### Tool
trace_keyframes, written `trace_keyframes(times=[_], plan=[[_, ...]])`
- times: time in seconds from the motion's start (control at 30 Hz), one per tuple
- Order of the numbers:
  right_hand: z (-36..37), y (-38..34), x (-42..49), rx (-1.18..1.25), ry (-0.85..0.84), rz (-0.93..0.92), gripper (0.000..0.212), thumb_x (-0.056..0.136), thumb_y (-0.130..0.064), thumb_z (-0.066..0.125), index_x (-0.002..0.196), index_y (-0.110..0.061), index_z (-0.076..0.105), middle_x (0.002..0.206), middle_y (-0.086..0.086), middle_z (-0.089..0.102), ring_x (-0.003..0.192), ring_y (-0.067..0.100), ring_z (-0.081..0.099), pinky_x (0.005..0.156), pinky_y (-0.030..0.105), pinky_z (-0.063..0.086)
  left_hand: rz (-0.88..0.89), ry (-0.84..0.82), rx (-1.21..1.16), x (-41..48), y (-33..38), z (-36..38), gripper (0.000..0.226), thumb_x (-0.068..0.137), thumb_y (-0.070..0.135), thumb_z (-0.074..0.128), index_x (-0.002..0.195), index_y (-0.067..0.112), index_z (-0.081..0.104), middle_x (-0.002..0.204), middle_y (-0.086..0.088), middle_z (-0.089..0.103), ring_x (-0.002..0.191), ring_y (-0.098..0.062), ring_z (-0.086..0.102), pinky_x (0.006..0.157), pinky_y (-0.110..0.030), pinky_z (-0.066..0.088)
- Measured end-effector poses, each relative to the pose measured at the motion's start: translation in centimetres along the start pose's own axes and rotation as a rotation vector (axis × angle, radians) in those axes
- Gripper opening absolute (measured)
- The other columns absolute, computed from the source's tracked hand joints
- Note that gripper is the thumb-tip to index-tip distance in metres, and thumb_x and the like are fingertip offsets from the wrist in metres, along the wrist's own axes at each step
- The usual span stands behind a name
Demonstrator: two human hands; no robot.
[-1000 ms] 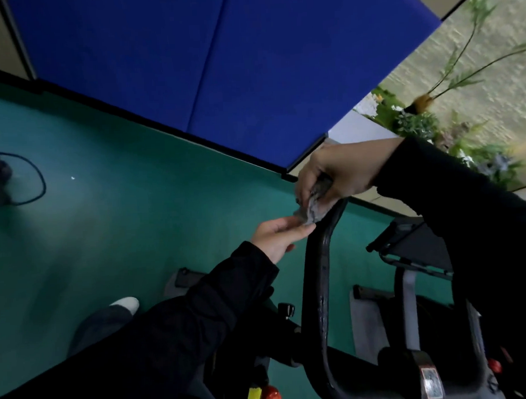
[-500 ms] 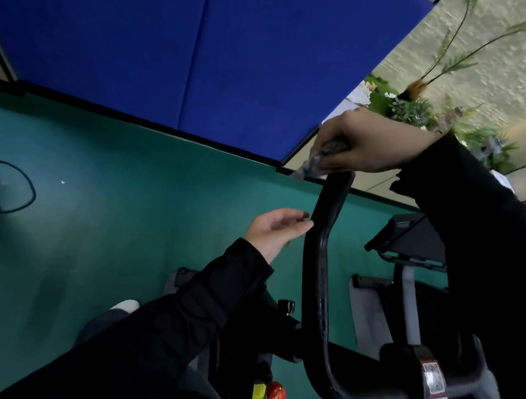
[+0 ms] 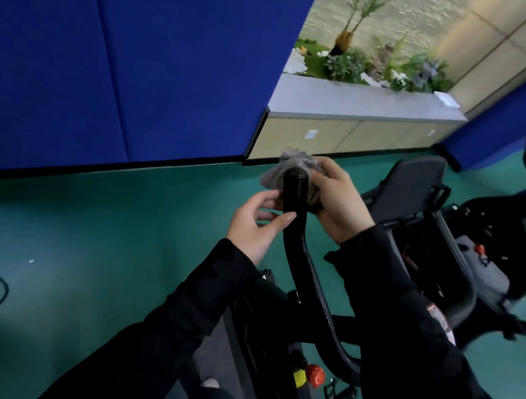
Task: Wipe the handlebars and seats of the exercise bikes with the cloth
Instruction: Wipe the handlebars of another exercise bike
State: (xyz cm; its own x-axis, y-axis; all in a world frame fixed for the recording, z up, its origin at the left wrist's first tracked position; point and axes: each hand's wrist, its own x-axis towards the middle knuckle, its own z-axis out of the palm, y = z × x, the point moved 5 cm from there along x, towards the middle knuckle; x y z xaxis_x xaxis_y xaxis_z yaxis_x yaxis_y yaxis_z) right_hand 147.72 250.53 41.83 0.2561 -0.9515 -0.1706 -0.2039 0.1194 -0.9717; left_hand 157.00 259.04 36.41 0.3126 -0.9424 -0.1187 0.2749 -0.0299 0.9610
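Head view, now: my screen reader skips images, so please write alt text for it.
A person's right hand holds a crumpled grey cloth against the tip of a black curved exercise-bike handlebar, while the left hand touches the bar's other side, above a green floor.

Handlebar (image 3: 296, 198) tip stands between left hand (image 3: 256, 226) and right hand (image 3: 339, 208), cloth (image 3: 296, 165) bunched behind it; second bike (image 3: 410, 185) to the right, cabinet (image 3: 358, 136) behind.

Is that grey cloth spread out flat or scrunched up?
Scrunched up. The cloth sits in crumpled folds bunched against the handlebar tip, gripped by the right hand.
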Motion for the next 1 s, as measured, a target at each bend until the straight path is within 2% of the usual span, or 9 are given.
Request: trace_keyframes(times=[0.1, 0.23, 0.4, 0.57, 0.67, 0.77, 0.83, 0.93, 1.0], plan=[[0.0, 0.8, -0.5, 0.195, -0.025, 0.082, 0.026, 0.097, 0.003, 0.039, 0.089, -0.009, 0.060, 0.081, 0.007, 0.068, 0.072, 0.019, 0.063, 0.069, 0.032, 0.051, -0.005, -0.029, 0.042, 0.1, 0.2, -0.4, 0.034, 0.083, 0.009, 0.069, 0.114, 0.015, 0.057, 0.109, -0.008, 0.058, 0.091, -0.021, 0.060, 0.087, -0.030, 0.047], [-0.4, 2.0, -2.0, 0.187, -0.015, 0.091, 0.024, 0.098, 0.002, 0.040, 0.095, -0.008, 0.061, 0.085, 0.011, 0.066, 0.072, 0.019, 0.063, 0.064, 0.029, 0.053, 0.051, -0.068, 0.122, 0.2, 0.6, -1.4, 0.028, 0.083, 0.011, 0.069, 0.107, 0.021, 0.059, 0.093, 0.005, 0.060, 0.082, -0.010, 0.059, 0.074, -0.016, 0.045], [-1.2, 3.7, -4.3, -0.257, 0.169, 0.038, 0.019, 0.099, -0.004, 0.044, 0.102, -0.010, 0.062, 0.091, 0.008, 0.068, 0.088, 0.025, 0.063, 0.084, 0.042, 0.049, 0.182, -0.039, 0.264, 0.8, 2.0, -2.5, 0.025, 0.086, 0.014, 0.065, 0.106, 0.026, 0.059, 0.102, 0.005, 0.064, 0.086, -0.001, 0.060, 0.075, -0.018, 0.048], [-1.9, 3.0, -8.9, -0.675, 0.395, -0.115, 0.013, 0.088, -0.010, 0.064, 0.100, -0.012, 0.069, 0.084, -0.001, 0.068, 0.081, 0.013, 0.062, 0.070, 0.018, 0.040, 0.338, -0.166, 0.453, 1.7, 3.5, -1.4, 0.046, 0.089, 0.023, 0.063, 0.131, 0.027, 0.046, 0.117, 0.013, 0.049, 0.100, 0.001, 0.052, 0.084, -0.015, 0.045], [-2.2, 2.6, -10.6, -0.749, 0.490, -0.118, 0.017, 0.081, -0.013, 0.073, 0.098, -0.014, 0.074, 0.088, 0.002, 0.064, 0.080, 0.012, 0.056, 0.070, 0.005, 0.035, 0.217, -0.241, 0.381, 2.4, 2.8, -0.3, 0.049, 0.089, 0.025, 0.063, 0.134, 0.027, 0.043, 0.108, 0.026, 0.047, 0.093, 0.021, 0.048, 0.079, -0.003, 0.041], [-2.7, 3.1, -12.2, -0.749, 0.535, -0.072, 0.016, 0.080, -0.012, 0.074, 0.096, -0.013, 0.076, 0.089, 0.002, 0.062, 0.079, 0.012, 0.055, 0.069, 0.007, 0.034, 0.117, -0.253, 0.310, 2.8, 1.7, 0.1, 0.048, 0.087, 0.024, 0.065, 0.131, 0.024, 0.045, 0.097, 0.029, 0.047, 0.083, 0.029, 0.045, 0.081, -0.001, 0.035], [-2.8, 3.4, -12.7, -0.716, 0.604, -0.052, 0.013, 0.081, -0.014, 0.073, 0.094, -0.015, 0.076, 0.088, 0.002, 0.062, 0.077, 0.011, 0.056, 0.068, 0.006, 0.034, 0.106, -0.263, 0.298, 2.9, 1.6, 0.2, 0.045, 0.087, 0.024, 0.065, 0.128, 0.025, 0.046, 0.097, 0.027, 0.049, 0.085, 0.028, 0.046, 0.083, 0.001, 0.034], [-1.4, 3.1, -11.9, -0.683, 0.705, -0.092, 0.014, 0.083, -0.013, 0.072, 0.096, -0.014, 0.075, 0.088, 0.004, 0.062, 0.074, 0.005, 0.053, 0.073, -0.001, 0.033, 0.096, -0.278, 0.277, 3.1, 1.6, 0.1, 0.046, 0.086, 0.022, 0.066, 0.128, 0.020, 0.047, 0.103, 0.015, 0.057, 0.095, 0.007, 0.055, 0.086, -0.008, 0.043], [-0.1, 3.0, -11.3, -0.697, 0.738, -0.134, 0.016, 0.083, -0.011, 0.071, 0.098, -0.009, 0.074, 0.093, 0.008, 0.062, 0.083, 0.015, 0.058, 0.077, 0.010, 0.039, 0.096, -0.278, 0.259, 3.2, 1.5, 0.2, 0.047, 0.086, 0.020, 0.066, 0.129, 0.017, 0.047, 0.108, 0.003, 0.060, 0.096, -0.007, 0.059, 0.085, -0.018, 0.047]])
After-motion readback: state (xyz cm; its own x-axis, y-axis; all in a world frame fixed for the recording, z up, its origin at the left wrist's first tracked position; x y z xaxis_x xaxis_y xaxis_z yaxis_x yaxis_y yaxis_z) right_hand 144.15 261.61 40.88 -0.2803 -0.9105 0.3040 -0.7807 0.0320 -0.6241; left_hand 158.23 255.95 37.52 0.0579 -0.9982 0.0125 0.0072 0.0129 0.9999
